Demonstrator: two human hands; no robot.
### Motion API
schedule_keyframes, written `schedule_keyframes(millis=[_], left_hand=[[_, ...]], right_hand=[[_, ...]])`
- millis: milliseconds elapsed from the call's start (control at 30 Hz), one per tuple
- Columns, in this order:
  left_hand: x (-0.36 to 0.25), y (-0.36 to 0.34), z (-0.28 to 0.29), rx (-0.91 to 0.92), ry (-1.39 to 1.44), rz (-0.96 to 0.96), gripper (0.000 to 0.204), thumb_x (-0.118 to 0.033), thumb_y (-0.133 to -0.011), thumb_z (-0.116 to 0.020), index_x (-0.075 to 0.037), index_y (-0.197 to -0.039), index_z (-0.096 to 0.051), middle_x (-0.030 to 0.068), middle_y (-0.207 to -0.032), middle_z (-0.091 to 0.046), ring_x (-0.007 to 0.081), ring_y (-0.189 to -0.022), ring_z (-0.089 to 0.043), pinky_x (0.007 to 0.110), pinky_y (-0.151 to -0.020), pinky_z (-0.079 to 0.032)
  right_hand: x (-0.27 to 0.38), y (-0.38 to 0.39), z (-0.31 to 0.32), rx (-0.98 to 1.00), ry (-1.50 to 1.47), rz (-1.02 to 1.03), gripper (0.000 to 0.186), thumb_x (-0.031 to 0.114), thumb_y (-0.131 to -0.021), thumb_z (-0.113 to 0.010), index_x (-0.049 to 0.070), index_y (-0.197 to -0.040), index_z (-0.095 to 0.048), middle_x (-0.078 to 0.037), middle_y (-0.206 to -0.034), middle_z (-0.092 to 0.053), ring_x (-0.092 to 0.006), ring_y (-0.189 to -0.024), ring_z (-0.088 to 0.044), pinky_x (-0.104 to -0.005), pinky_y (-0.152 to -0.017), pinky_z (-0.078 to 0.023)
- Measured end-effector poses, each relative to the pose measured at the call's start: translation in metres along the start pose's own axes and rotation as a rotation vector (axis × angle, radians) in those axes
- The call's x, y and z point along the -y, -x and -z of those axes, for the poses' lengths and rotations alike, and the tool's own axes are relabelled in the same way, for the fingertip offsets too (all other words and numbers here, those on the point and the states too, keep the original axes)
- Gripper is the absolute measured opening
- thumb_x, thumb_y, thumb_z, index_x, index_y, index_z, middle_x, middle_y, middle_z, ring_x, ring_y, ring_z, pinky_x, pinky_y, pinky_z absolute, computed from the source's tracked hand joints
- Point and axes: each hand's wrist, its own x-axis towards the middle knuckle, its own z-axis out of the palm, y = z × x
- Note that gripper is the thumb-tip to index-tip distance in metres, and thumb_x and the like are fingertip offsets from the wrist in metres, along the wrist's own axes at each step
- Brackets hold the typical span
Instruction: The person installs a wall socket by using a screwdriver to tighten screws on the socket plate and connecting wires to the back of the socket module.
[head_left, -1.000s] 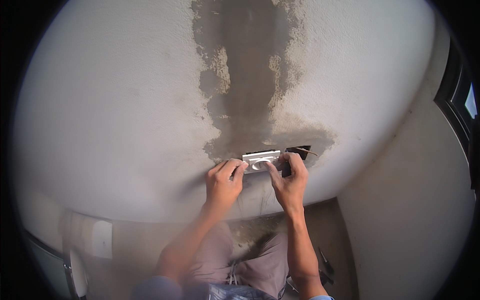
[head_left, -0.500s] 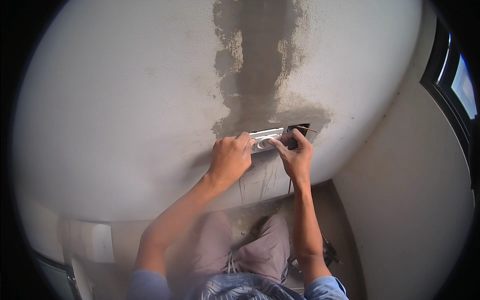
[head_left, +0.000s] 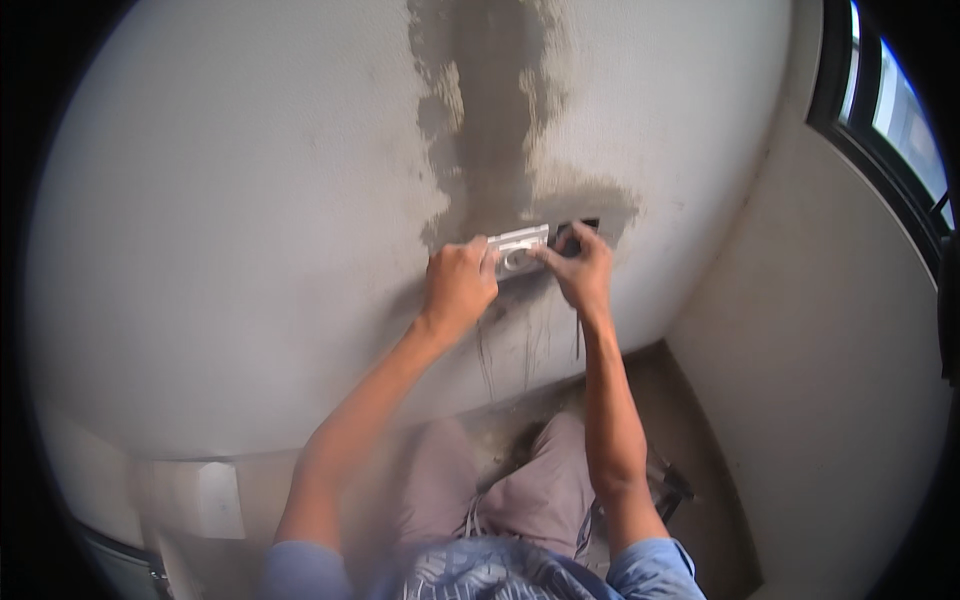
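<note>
A light-coloured electrical socket plate (head_left: 522, 239) with a round white socket is held against the wall, a little right of the middle. My left hand (head_left: 460, 285) is closed around its left end, thumb on the front. My right hand (head_left: 585, 270) is at the right end, its thumb on the plate beside the round socket. The right index finger is bent up at a dark square hole (head_left: 590, 223) in the wall, just right of the plate. Those right fingertips partly cover the hole, and what lies behind the plate is hidden.
A rough grey cement strip (head_left: 490, 120) runs up the white wall (head_left: 250, 220) above the plate. A dark cord (head_left: 577, 338) hangs below my right hand. Dark tools (head_left: 672, 488) lie on the floor near my right elbow. A side wall with a dark-framed window (head_left: 850, 120) is at right.
The view has shifted, so the wall and hands sit slightly higher and further left. Both hands keep to the plate. A brown wire seen at the hole before no longer shows.
</note>
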Motion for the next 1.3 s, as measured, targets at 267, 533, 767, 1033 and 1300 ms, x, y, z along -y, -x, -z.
schedule_keyframes(millis=[267,533,767,1033,1300], left_hand=[[-0.011,-0.006,0.022,0.160,-0.350,-0.376,0.018,-0.019,-0.092,-0.072,-0.009,-0.107,-0.069,0.0119,-0.106,-0.070,0.0276,-0.101,-0.066,0.043,-0.081,-0.050],[0.011,-0.075,0.029,0.292,-0.745,-1.038,0.046,-0.049,-0.093,-0.061,-0.033,-0.136,-0.063,0.0012,-0.166,-0.033,0.0212,-0.156,-0.022,0.058,-0.129,-0.005],[-0.007,-0.077,0.033,0.406,-0.814,-0.986,0.050,-0.050,-0.091,-0.066,-0.047,-0.140,-0.056,-0.0006,-0.170,-0.023,0.0209,-0.158,-0.016,0.057,-0.129,-0.001],[-0.004,-0.084,0.048,0.461,-0.751,-1.037,0.049,-0.047,-0.094,-0.065,-0.051,-0.142,-0.053,-0.0021,-0.170,-0.022,0.0215,-0.158,-0.017,0.054,-0.130,0.002],[-0.014,-0.089,0.048,0.495,-0.787,-1.054,0.049,-0.046,-0.095,-0.064,-0.051,-0.142,-0.053,-0.0019,-0.170,-0.023,0.0214,-0.158,-0.017,0.054,-0.130,0.001]], right_hand=[[0.018,0.009,-0.010,-0.087,0.007,-0.255,0.050,0.034,-0.069,-0.094,0.004,-0.072,-0.055,-0.007,-0.060,-0.057,-0.0205,-0.053,-0.048,-0.0368,-0.053,-0.041],[0.017,0.003,-0.011,-0.140,-0.006,-0.243,0.046,0.033,-0.071,-0.091,0.004,-0.073,-0.055,-0.013,-0.063,-0.060,-0.0342,-0.059,-0.058,-0.0417,-0.058,-0.046],[0.008,0.026,0.006,-0.096,-0.050,-0.299,0.037,0.024,-0.083,-0.082,0.007,-0.103,-0.057,-0.017,-0.088,-0.066,-0.0328,-0.079,-0.065,-0.0423,-0.066,-0.049],[0.048,0.125,0.092,-0.603,-0.661,-0.256,0.033,0.016,-0.102,-0.065,0.004,-0.123,-0.043,-0.014,-0.104,-0.065,-0.0138,-0.086,-0.067,-0.0268,-0.072,-0.054],[0.059,0.153,0.020,-0.570,-0.488,-0.104,0.031,0.008,-0.098,-0.068,0.004,-0.120,-0.047,-0.018,-0.111,-0.066,-0.0182,-0.091,-0.068,-0.0295,-0.078,-0.058]])
